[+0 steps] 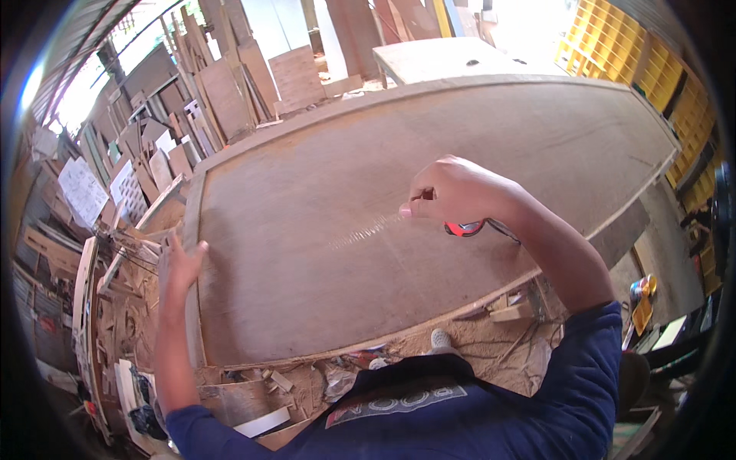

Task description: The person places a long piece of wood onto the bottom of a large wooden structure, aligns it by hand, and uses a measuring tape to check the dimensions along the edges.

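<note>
A large brown wooden panel (307, 184) with raised strips along its edges lies flat in front of me. My left hand (181, 264) is at the panel's left edge strip, its thumb and fingers apart and holding nothing. Over the panel's middle, my right hand (460, 192) is closed with the fingers curled. A small pinkish tip shows at its thumb side; what the fist holds, if anything, is hidden. Below that wrist sits a red and black tape measure (464, 228). Pale zigzag marks (360, 233) run across the panel left of the right hand.
Wood boards and offcuts (222, 92) lean at the far left. Beyond the panel stands a pale table (452, 57). Yellow grid-like panels (613, 42) rise at the far right. Sawdust and scraps (307, 391) cover the floor near my feet. A small can (642, 287) stands at right.
</note>
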`<state>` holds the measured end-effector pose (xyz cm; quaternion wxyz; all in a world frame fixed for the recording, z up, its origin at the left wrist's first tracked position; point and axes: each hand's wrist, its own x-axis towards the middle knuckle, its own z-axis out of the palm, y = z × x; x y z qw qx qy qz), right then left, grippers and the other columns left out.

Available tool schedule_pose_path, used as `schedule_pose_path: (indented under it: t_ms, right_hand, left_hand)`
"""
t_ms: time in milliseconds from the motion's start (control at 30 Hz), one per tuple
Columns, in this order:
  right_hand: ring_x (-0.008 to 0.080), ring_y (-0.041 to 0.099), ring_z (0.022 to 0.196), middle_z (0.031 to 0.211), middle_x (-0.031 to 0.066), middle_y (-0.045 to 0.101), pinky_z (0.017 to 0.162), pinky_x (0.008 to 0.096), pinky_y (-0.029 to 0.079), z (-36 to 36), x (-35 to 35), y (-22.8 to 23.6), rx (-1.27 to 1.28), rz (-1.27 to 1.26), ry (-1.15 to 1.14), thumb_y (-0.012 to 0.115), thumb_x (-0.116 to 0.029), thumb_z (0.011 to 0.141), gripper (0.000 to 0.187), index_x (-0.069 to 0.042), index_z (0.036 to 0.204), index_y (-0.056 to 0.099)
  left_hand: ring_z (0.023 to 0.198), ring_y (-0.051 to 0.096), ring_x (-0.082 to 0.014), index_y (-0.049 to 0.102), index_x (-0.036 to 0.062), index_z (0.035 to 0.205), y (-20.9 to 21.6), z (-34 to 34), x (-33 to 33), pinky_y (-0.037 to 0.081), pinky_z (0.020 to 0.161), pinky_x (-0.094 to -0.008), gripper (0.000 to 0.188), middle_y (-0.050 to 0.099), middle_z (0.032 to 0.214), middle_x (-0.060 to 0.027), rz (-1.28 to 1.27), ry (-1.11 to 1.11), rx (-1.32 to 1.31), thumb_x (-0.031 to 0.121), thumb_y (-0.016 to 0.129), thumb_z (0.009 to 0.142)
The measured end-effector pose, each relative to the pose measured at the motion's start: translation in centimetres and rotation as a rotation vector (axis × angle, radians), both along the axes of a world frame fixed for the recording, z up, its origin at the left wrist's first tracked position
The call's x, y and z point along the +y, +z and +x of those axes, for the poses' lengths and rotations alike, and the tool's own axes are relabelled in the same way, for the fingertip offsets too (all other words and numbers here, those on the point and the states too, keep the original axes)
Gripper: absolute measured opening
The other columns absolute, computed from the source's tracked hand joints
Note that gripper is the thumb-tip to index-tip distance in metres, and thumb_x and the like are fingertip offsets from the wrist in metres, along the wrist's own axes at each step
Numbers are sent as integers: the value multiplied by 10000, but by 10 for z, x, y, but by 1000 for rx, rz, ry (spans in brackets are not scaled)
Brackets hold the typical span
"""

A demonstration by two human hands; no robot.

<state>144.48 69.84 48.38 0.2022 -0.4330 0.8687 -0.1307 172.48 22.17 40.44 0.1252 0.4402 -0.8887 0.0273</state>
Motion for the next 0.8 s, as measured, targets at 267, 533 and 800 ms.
schedule_pose_path:
  t_ms: [267, 533, 800]
  right_hand:
    - [342, 777, 1079, 1156, 193, 817, 968, 442, 581, -166, -108, -24, 184, -191, 93, 696, -476, 1057, 484, -47, 1260, 790]
    - [440, 636, 1400, 1443, 322, 680, 1209, 514, 482, -269, -207, -74, 425, -291, -15, 627, -504, 1078, 634, 10, 1445, 683]
    - [442, 702, 1290, 1378, 297, 723, 1127, 544, 543, -272, -211, -84, 478, -241, -45, 591, -563, 1073, 659, 15, 1358, 731]
  left_hand:
    - [1426, 626, -361, 708, 87, 1419, 13, 20, 282, 441, 1247, -510, 736, 677, 1484, -172, 305, -1110, 122, 560, 887, 885]
    - [1468, 626, -248, 752, 174, 1414, -30, 17, 334, 466, 1253, -490, 589, 702, 1518, -73, -8, -908, 160, 518, 817, 940]
    - [1398, 689, -248, 798, 197, 1347, -51, 17, 345, 524, 1216, -460, 547, 772, 1416, -45, -51, -871, 317, 453, 892, 873]
